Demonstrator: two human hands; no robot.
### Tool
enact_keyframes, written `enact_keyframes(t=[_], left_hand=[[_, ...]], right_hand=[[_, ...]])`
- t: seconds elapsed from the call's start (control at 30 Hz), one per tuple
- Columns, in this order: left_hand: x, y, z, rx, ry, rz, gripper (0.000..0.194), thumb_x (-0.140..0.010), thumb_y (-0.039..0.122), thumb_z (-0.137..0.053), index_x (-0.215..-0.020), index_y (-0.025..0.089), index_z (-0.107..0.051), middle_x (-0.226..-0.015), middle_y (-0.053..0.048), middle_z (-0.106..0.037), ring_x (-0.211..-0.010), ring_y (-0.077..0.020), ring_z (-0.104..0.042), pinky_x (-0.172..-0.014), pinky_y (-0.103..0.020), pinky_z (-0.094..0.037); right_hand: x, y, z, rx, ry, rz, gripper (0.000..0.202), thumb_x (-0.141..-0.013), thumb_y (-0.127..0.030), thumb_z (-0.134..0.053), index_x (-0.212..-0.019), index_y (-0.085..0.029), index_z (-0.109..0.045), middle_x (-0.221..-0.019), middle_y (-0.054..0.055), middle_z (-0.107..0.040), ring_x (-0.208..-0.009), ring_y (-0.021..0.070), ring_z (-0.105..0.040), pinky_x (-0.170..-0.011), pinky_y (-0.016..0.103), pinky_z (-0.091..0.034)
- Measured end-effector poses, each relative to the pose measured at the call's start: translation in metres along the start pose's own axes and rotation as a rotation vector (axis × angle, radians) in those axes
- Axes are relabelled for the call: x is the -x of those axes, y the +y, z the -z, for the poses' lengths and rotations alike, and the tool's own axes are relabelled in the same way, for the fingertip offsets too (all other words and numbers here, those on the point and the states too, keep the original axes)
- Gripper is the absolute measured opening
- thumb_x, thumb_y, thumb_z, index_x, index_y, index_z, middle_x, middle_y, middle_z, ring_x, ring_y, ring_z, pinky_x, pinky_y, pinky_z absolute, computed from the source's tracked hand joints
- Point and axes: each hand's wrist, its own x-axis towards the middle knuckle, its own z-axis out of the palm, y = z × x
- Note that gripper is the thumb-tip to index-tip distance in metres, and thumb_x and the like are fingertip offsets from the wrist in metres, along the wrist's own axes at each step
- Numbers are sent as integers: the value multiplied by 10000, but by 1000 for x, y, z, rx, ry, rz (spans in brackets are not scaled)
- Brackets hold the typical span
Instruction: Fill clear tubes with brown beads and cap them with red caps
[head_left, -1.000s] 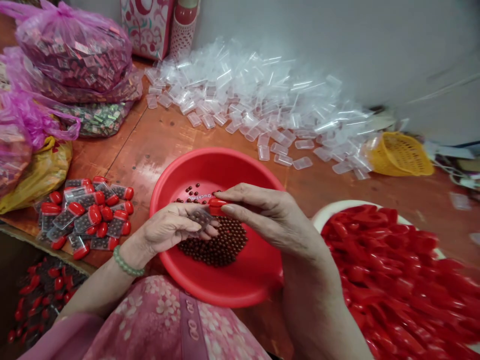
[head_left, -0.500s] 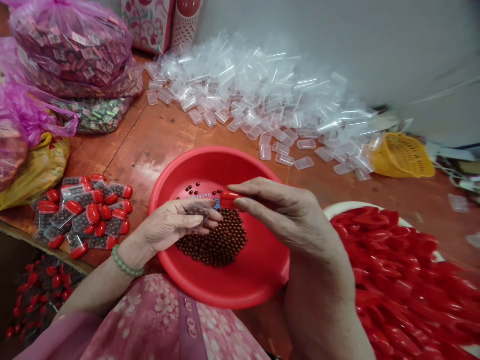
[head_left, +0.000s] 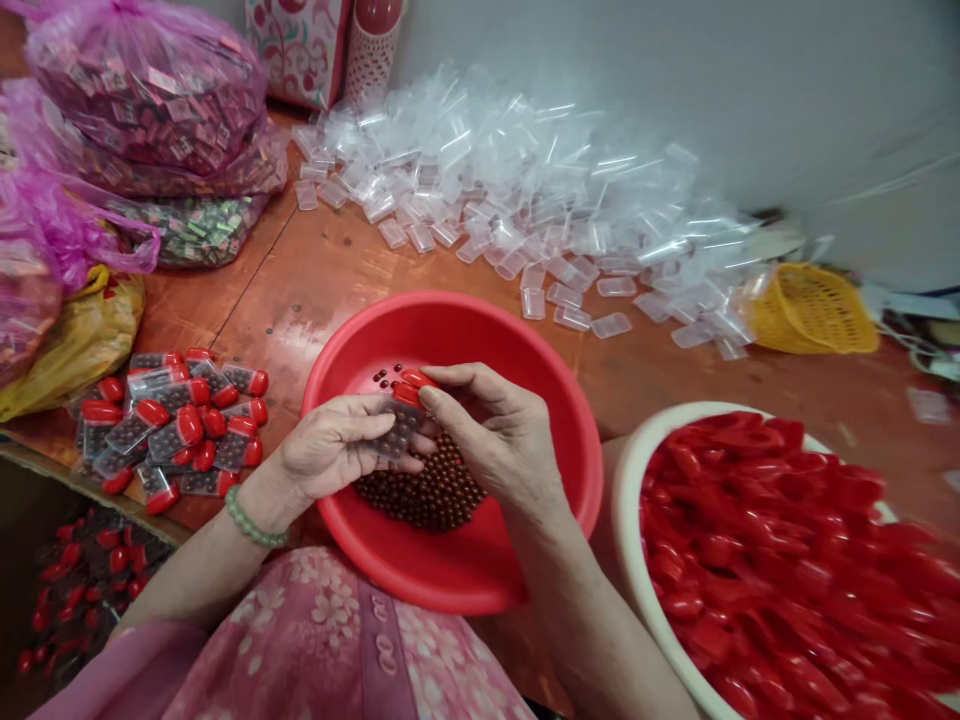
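Observation:
Over the red basin (head_left: pixel 555 420), my left hand (head_left: pixel 337 440) holds a small clear plastic case (head_left: pixel 395 435) filled with dark balls. My right hand (head_left: pixel 499 420) pinches a glossy red cap (head_left: pixel 414 384) between thumb and fingers. The cap meets the open top end of the case; I cannot tell whether it is fully seated. Below both hands, a heap of brown beads (head_left: pixel 427 495) lies in the basin, with a few loose ones near its far side.
Filled, red-capped cases (head_left: pixel 176 425) lie on the table at left, and more lie below its edge. A white tub (head_left: pixel 630 510) of red caps stands at right. Clear empty cases (head_left: pixel 525 190) are piled along the wall, near a yellow basket (head_left: pixel 814 310). Pink bags (head_left: pixel 150 90) stand far left.
My right hand has moved left and brought the red cap onto the end of the case. The left hand stays nearly in place, still holding the case.

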Motion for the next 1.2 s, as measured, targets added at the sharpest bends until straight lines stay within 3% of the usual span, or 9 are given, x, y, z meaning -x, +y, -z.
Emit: enact_keyframes(t=[0.23, 0.43, 0.6, 0.67, 0.8, 0.87, 0.93, 1.07, 1.2], left_hand=[[0, -3, -1, -64, 40, -12, 259, -781, 192, -750, -1005, 78, -691, -898, -112, -727, -818, -166, -704, -767, -263, -582], [-3, -2, -3, -115, 89, -36, 266, -758, 207, -770, -981, 82, -696, -897, -96, -703, -809, -155, -678, -751, -261, -568], [-5, -4, -4, -142, 128, -79, 263, -735, 236, -789, -933, 80, -713, -869, -82, -694, -780, -141, -655, -739, -252, -551], [-5, -5, -5, -131, 146, -104, 276, -719, 250, -803, -921, 83, -717, -869, -80, -698, -781, -137, -653, -749, -245, -542], [-5, -5, -5, -103, 187, -107, 305, -708, 256, -811, -947, 97, -709, -851, -80, -708, -774, -140, -665, -735, -229, -519], [-5, -5, -5, -110, 194, -103, 320, -719, 264, -799, -977, 102, -702, -877, -92, -712, -785, -156, -669, -728, -245, -512], [-6, -5, -5, -140, 195, -125, 325, -727, 285, -791, -980, 102, -703, -919, -102, -712, -803, -160, -666, -745, -250, -498], [-9, -5, -8, -246, 141, -167, 357, -729, 330, -783, -1001, 109, -714, -952, -100, -705, -853, -156, -641, -782, -241, -462], [-11, -5, -10, -339, 111, -185, 344, -773, 341, -732, -1043, 129, -712, -948, -87, -695, -842, -147, -617, -793, -257, -440]], right_hand=[[0, 4, 0, -62, -49, -35, 138, -830, -310, -688, -932, -217, -700, -894, 16, -738, -783, 148, -681, -742, 310, -552], [0, 13, -7, -28, -5, -32, 126, -830, -319, -686, -896, -212, -677, -866, 12, -722, -796, 145, -663, -727, 300, -525], [0, 19, -9, 56, -15, 51, 140, -869, -342, -644, -921, -213, -645, -867, 17, -719, -776, 147, -669, -711, 301, -532], [1, 19, -7, 156, -50, 144, 222, -858, -388, -659, -992, -215, -624, -913, 34, -720, -803, 167, -681, -721, 319, -546], [2, 20, -4, 417, -129, 373, 591, -722, -524, -768, -1160, -185, -561, -1024, 116, -705, -918, 255, -684, -789, 406, -564], [2, 20, -3, 447, -146, 407, 667, -693, -545, -783, -1197, -175, -549, -1068, 142, -695, -971, 284, -676, -826, 440, -560], [1, 19, -2, 376, -153, 343, 616, -719, -529, -770, -1193, -192, -567, -1082, 130, -696, -980, 278, -677, -840, 443, -555], [-2, 14, -1, 15, -71, 35, 237, -839, -413, -684, -988, -230, -661, -885, 39, -721, -758, 178, -684, -696, 338, -566], [-3, 14, -5, -297, -14, -180, 167, -773, -347, -758, -844, -218, -680, -773, 1, -710, -571, 115, -618, -526, 257, -521]])
